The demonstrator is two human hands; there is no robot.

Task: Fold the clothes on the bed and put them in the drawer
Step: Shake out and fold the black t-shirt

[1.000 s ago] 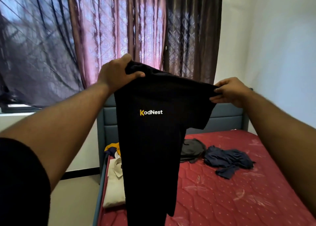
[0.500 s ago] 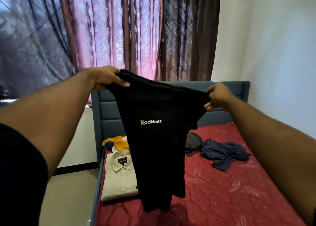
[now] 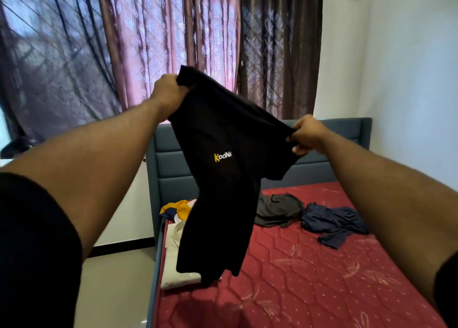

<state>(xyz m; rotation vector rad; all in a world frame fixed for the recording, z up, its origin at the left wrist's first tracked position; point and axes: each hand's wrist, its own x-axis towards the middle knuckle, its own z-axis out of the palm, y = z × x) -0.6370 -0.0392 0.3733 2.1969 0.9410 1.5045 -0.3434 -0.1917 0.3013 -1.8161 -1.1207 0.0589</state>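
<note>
Left hand [image 3: 167, 93]: raised high, fingers bunched tight round one top corner of the black T-shirt [image 3: 223, 179].
Right hand [image 3: 308, 135]: lower, pinching the other top corner.
T-shirt: soft matte knit, slanting between the hands, hanging in a narrow fold above the bed [image 3: 322, 278]; part of a small yellow-and-white chest logo shows.
Bed: red quilted mattress, padded blue-grey headboard [image 3: 347, 134].
On the mattress: crumpled grey garment [image 3: 277, 210], rumpled navy garment [image 3: 332, 222], folded cream shirt [image 3: 173, 260], yellow-and-navy cloth [image 3: 177, 208].

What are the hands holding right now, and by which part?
Both hands grip the black T-shirt by its top edge: left hand at one corner, right hand at the other.
</note>
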